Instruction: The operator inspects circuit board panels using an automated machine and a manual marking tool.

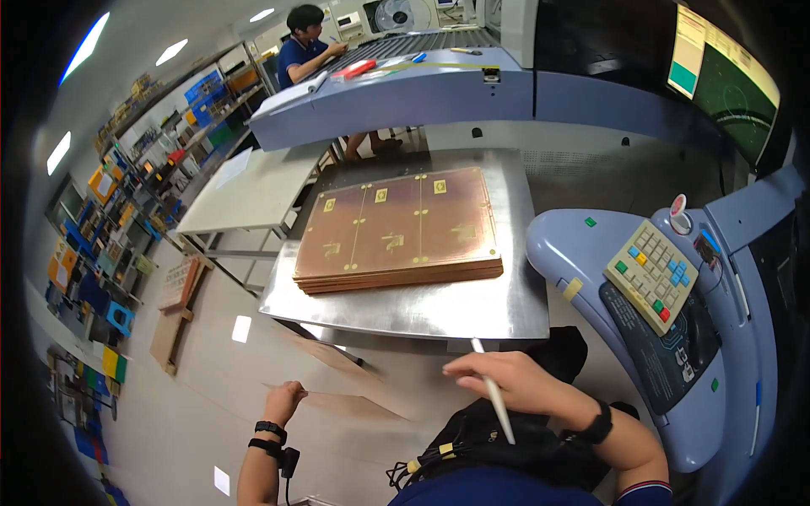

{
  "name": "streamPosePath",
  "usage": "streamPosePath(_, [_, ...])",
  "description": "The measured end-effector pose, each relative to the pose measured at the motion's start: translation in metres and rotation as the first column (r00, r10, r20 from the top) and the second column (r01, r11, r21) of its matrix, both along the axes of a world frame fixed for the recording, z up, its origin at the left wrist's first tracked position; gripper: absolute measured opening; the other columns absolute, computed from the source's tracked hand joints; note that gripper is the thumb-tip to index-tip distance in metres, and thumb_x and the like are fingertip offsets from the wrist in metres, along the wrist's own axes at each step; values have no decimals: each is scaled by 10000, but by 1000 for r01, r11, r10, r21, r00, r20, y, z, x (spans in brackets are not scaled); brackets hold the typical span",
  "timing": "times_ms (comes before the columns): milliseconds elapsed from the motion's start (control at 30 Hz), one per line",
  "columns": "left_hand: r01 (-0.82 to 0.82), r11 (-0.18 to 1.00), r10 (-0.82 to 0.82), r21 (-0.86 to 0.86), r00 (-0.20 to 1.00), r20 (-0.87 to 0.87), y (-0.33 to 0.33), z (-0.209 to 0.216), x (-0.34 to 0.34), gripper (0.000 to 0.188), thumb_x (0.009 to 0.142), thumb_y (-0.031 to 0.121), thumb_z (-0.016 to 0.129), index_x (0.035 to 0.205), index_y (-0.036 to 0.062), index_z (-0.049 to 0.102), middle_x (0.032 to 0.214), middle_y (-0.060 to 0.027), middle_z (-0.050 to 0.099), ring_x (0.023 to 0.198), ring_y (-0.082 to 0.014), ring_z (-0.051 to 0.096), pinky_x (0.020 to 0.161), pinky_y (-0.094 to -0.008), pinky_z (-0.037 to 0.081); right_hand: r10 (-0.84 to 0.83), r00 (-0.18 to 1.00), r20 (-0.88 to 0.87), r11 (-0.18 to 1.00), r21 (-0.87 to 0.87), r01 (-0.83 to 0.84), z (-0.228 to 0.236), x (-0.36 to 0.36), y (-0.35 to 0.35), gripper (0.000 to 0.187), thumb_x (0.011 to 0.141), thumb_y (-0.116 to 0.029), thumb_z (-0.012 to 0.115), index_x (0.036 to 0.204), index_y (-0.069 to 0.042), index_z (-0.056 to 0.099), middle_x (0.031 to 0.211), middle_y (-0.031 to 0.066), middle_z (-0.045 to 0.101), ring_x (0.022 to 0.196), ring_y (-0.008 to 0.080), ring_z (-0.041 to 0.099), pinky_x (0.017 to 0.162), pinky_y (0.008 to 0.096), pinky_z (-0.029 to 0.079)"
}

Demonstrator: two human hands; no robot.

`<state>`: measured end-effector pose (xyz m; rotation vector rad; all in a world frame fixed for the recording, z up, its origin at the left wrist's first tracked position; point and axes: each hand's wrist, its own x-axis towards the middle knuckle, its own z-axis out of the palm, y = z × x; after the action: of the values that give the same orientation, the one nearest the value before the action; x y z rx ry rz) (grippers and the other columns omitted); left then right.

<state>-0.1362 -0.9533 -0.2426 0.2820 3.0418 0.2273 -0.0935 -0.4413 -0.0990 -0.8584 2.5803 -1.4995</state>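
My left hand [285,403] is closed, fingertips pinching the edge of a thin pinkish-brown sheet [354,406] that hangs low over the floor. In my right hand [510,379] is a slim white pen-like stick [498,406], slanting between the fingers in front of my body. Ahead of both hands, a stack of copper-coloured circuit panels [396,228] lies flat on a metal table [405,316]. Pale gold patches and small round marks show on the top panel. Neither hand touches the stack.
On the right stands a blue-grey console [557,232] with a beige keypad [651,274] and a screen [726,84]. A large machine bed [405,105] spans the back, with a person [304,51] beside it. A pale side table [245,198] and crowded shelves [93,219] stand left.
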Motion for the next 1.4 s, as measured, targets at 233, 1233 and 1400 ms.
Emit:
streamPosePath(233, [-58, 994, 55, 93, 998, 32, -59, -103, -63, 141, 765, 154, 736, 809, 65, 635, 832, -121, 636, 784, -341, 622, 676, -430, 495, -65, 965, 255, 996, -34, 76, 19, 3, 10, 241, 936, -152, 592, 1135, -22, 633, 1035, 118, 688, 926, 232, 688, 817, 322, 538])
streamPosePath(1233, [-110, 279, 853, 954, 485, -194, 21, -156, -171, 484, 1030, 286, 377, 1397, -31, 362, 1437, -146, 389, 1343, -283, 343, 1123, -399, 246, -462, 833, -305, 790, 285, 543, -27, -63, 9, 417, 844, -109, 656, 1239, -51, 538, 1272, 146, 572, 1105, 351, 553, 928, 416, 462])
streamPosePath(1400, [136, 523, 409, 841, 826, -388, 63, 21, -189, 418, 1008, 218, 438, 1349, -24, 431, 1368, -144, 470, 1274, -264, 432, 1077, -397, 319, -544, 712, -443, 627, 350, 696, -53, -95, 8, 455, 815, -82, 634, 1248, -34, 505, 1332, 189, 513, 1152, 368, 512, 956, 448, 418])
